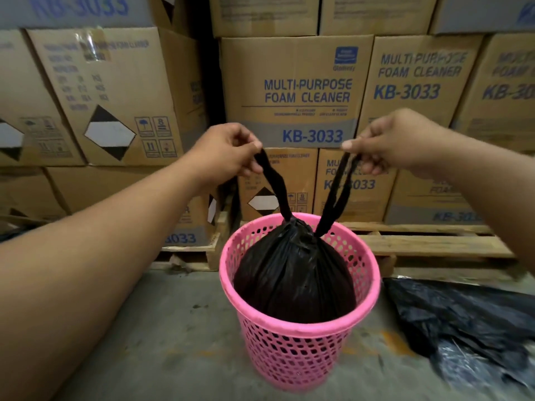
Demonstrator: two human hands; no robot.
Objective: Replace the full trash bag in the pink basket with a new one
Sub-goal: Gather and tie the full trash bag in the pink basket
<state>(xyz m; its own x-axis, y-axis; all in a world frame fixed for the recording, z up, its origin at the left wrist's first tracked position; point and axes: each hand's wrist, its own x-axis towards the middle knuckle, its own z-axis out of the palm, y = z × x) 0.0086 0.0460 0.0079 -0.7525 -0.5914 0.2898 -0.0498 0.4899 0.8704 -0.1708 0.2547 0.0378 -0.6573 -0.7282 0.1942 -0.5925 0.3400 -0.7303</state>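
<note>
Bag tying under way, full trash bag (293,279) sitting inside pink basket (301,340).
Left hand (223,151) and right hand (396,140) are each pinching one handle; next: knotting, then lifting out.

Perforated pink plastic basket (301,340) holds a crinkled, faintly glossy black bag (292,273).

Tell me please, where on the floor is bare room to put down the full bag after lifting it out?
Bare concrete floor lies left of the pink basket, bordered by the wooden pallet behind. In front of the basket the floor is also bare. The right side is crowded: a loose black bag lies there. Both hands, left hand and right hand, hold the full bag's ties.
</note>
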